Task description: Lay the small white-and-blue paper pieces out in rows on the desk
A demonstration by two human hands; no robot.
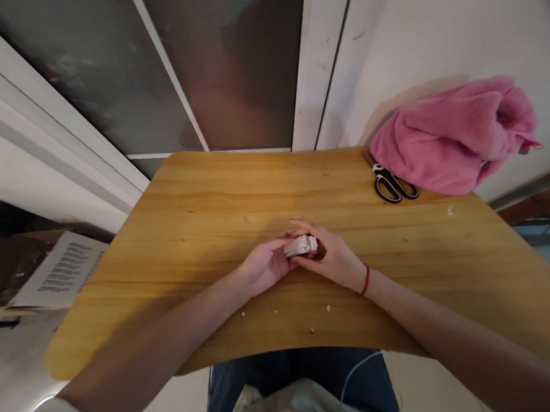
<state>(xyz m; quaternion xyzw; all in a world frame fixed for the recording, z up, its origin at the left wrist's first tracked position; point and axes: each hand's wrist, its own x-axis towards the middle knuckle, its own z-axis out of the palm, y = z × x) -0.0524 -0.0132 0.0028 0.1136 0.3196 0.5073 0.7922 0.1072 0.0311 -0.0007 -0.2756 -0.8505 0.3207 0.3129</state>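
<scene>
Between my two hands, just above the middle of the wooden table [201, 210], is a small bundle of white pieces [300, 246] that look like folded paper. My left hand [267, 265] cups it from the left, its thumb along the top and its fingers partly hidden beneath. From the right, my right hand [336, 255] curls its thumb and fingers around the bundle's end. A red cord bracelet [366, 280] circles my right wrist. The exact kind of the white pieces is too small to make out.
Scissors with black handles [395, 186] lie at the back right, partly under a pink plush cloth item [452, 136]. Small white scraps [328, 308] dot the table's front. A cardboard box [58, 269] stands left of the table; a glass-paneled door [229, 66] rises behind it.
</scene>
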